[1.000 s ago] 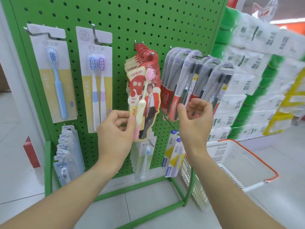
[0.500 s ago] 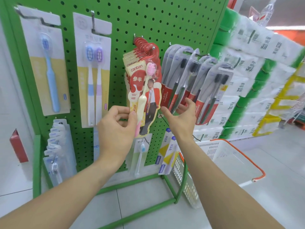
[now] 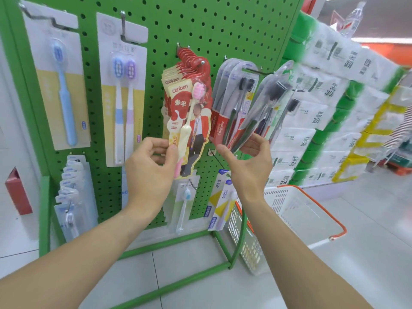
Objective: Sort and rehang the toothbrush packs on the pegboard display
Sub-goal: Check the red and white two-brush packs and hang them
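Note:
A green pegboard (image 3: pixel 223 25) carries hooks of toothbrush packs. My left hand (image 3: pixel 151 166) pinches the lower left edge of the front red canban pack (image 3: pixel 189 117), which hangs with several like it on a middle hook. My right hand (image 3: pixel 247 161) holds the bottoms of several clear Colgate packs (image 3: pixel 260 112) with dark brushes, fanned out to the right and off the hook. Three more Colgate packs (image 3: pixel 227 101) hang on the hook beside them.
A blue single-brush pack (image 3: pixel 60 85) and a twin-brush pack (image 3: pixel 124 94) hang at the upper left. Smaller packs (image 3: pixel 71 197) hang low on the board. A white basket with an orange rim (image 3: pixel 296 210) stands on the floor at right, before stacked tissue packs (image 3: pixel 334 108).
My right hand dropped from the front of the Colgate packs to their bottoms and swung several of them out to the right. My left hand kept its pinch on the canban pack.

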### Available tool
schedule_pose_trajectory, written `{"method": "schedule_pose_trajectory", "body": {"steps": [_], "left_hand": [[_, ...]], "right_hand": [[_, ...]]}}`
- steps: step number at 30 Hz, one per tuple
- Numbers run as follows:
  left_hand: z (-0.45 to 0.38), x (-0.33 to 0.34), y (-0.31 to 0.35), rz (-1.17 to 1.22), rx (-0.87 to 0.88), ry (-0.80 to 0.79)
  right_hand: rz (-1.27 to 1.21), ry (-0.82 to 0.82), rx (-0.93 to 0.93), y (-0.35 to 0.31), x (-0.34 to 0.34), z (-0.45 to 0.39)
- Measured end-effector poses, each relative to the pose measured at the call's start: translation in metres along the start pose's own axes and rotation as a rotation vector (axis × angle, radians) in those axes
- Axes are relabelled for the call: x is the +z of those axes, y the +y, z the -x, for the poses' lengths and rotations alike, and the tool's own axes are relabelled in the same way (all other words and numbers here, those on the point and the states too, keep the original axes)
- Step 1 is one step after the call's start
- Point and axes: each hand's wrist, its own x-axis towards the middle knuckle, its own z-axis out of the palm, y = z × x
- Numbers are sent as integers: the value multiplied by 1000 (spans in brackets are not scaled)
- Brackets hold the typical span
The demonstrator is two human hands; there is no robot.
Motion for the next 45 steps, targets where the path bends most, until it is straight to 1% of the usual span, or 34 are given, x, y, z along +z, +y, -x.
{"method": "schedule_pose_trajectory", "body": {"steps": [5, 10, 14, 15, 17, 18, 19, 20, 22, 23, 24, 27, 29, 31, 32, 33, 35, 37, 38, 39, 41, 43, 45], "left_hand": [[-1, -3, -2, -54, -3, -2], [-2, -4, -4, -46, -11, -6], [5, -8, 2, -60, 10, 2], [7, -11, 5, -51, 48, 27], [12, -20, 15, -31, 201, 44], [17, -24, 21, -13, 282, 6], [23, -28, 25, 16, 333, -70], [30, -29, 31, 46, 328, -181], [43, -29, 40, 59, 192, -402], [48, -28, 42, 32, 115, -456], [51, -28, 39, -25, 85, -458], [43, -36, 26, -254, 92, -395], [34, -47, 17, -260, -7, -478], [31, -54, 9, -242, -132, -676], [33, -56, 4, -200, -199, -787], [36, -57, 3, -139, -261, -888], [40, -60, -2, -54, -355, -1020], [41, -63, -5, -35, -424, -1114], [42, -63, -6, -44, -444, -1163], [42, -64, -6, -61, -460, -1205], [44, -63, -7, -88, -468, -1231], [45, -61, -7, -53, -484, -1218], [45, -58, -5, 13, -526, -1198]], "right_hand": [[4, -69, -13, -1, -15, 17], [31, -201, -26, -4, -25, 23], [25, -257, -41, -7, -29, 31], [24, -267, -56, -7, -30, 33], [18, -310, -108, -10, -34, 37], [18, -350, -143, -11, -36, 40], [22, -400, -175, -13, -37, 44], [29, -460, -195, -13, -37, 49], [72, -600, -206, -13, -35, 60], [119, -682, -199, -14, -34, 66], [175, -771, -180, -13, -33, 71], [351, -1008, -145, -9, -36, 77], [398, -1065, -145, -9, -41, 71], [293, -1007, -101, -10, -48, 64], [180, -988, -36, -9, -50, 61], [58, -1010, 49, -10, -53, 57], [-129, -1172, 184, -11, -56, 55], [-237, -1336, 244, -10, -58, 57], [-264, -1347, 275, -10, -58, 58], [-277, -1307, 319, -13, -57, 60], [-234, -1166, 340, -14, -53, 63], [-119, -1083, 241, -10, -49, 65], [-36, -1054, 149, -6, -45, 65]]}}
